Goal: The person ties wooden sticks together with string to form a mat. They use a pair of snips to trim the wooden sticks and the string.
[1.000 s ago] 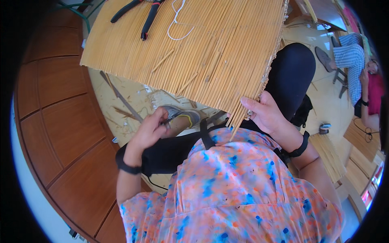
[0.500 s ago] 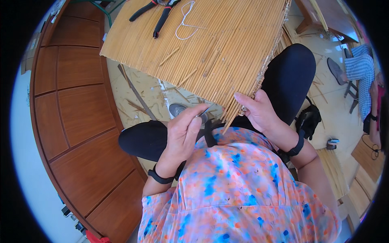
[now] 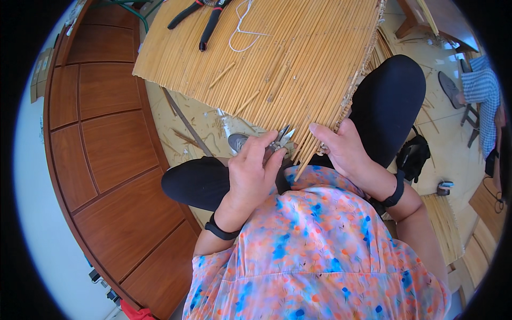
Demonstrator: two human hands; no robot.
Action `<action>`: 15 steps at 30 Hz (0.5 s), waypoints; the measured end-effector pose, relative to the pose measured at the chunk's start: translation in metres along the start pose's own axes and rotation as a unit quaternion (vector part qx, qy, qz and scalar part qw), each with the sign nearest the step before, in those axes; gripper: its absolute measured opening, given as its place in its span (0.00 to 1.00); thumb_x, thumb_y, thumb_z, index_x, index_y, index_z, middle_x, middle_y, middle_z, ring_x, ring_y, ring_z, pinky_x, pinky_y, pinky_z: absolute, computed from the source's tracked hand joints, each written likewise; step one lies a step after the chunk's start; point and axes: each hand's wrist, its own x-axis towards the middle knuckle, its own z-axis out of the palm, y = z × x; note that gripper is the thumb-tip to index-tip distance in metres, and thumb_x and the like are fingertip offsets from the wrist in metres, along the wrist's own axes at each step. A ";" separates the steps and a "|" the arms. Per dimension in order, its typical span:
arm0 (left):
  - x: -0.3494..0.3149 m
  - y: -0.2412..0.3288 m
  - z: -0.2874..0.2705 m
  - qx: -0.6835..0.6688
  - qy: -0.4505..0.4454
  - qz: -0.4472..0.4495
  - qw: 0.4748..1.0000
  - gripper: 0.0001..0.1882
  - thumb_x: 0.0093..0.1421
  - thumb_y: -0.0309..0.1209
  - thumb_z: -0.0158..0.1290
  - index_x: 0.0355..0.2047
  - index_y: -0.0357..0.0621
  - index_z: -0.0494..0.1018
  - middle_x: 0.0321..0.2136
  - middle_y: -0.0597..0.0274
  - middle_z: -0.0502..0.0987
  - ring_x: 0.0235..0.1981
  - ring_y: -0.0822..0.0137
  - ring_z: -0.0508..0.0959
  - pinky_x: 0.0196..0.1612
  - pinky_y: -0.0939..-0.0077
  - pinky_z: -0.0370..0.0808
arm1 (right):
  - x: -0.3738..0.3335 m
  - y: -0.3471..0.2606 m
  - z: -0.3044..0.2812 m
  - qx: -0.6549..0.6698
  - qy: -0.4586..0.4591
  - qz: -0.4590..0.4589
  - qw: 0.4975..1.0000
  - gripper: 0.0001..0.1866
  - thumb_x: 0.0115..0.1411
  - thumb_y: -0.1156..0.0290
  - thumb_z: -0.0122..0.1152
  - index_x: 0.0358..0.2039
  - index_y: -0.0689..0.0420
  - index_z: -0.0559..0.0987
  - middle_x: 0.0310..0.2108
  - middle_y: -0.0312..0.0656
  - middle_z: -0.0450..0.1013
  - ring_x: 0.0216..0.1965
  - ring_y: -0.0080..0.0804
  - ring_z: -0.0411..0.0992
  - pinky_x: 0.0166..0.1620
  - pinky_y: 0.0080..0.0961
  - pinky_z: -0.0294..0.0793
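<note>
A mat of thin tan reeds lies across my lap, its near corner pointing toward my body. My right hand is closed on that corner, the thumb lying over the loose reed ends. Just left of the same corner, my left hand grips small scissors, whose blades point at the reed ends and stand apart. The fingers hide most of their handles. On top of the mat lie pruning shears with black and red handles, a loop of white thread and a few short reed pieces.
A brown panelled wooden piece runs along the left. Reed scraps and a long dark strip litter the floor. At the right are a black bag, another person in checked cloth, and a wooden table further back.
My left hand has turned and moved slightly right, and the scissors' blades now show spread beside the reed ends. My right hand keeps its hold. The whole view has shifted a little.
</note>
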 end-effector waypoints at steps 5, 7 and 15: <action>0.000 0.000 0.005 -0.004 -0.008 -0.030 0.999 0.16 0.53 0.23 0.60 0.42 0.37 0.70 0.27 0.53 0.76 0.23 0.63 0.78 0.26 0.73 0.75 | -0.002 -0.004 0.004 0.006 0.008 -0.001 1.000 0.13 0.59 0.75 0.57 0.43 0.67 0.75 0.35 0.38 0.75 0.33 0.21 0.71 0.35 0.20 0.72; 0.000 -0.001 0.006 0.000 -0.007 -0.031 0.999 0.16 0.53 0.24 0.60 0.41 0.37 0.70 0.25 0.56 0.77 0.22 0.67 0.77 0.26 0.76 0.74 | -0.002 -0.004 0.003 0.005 0.006 -0.003 1.000 0.13 0.59 0.76 0.57 0.43 0.68 0.74 0.36 0.39 0.75 0.34 0.21 0.72 0.37 0.21 0.73; 0.005 0.003 0.009 0.018 -0.026 0.011 0.999 0.21 0.54 0.22 0.58 0.49 0.38 0.69 0.28 0.51 0.77 0.25 0.62 0.80 0.27 0.74 0.75 | -0.003 -0.004 0.004 -0.014 -0.002 -0.013 1.000 0.13 0.59 0.76 0.56 0.44 0.67 0.75 0.37 0.38 0.75 0.36 0.21 0.72 0.39 0.21 0.73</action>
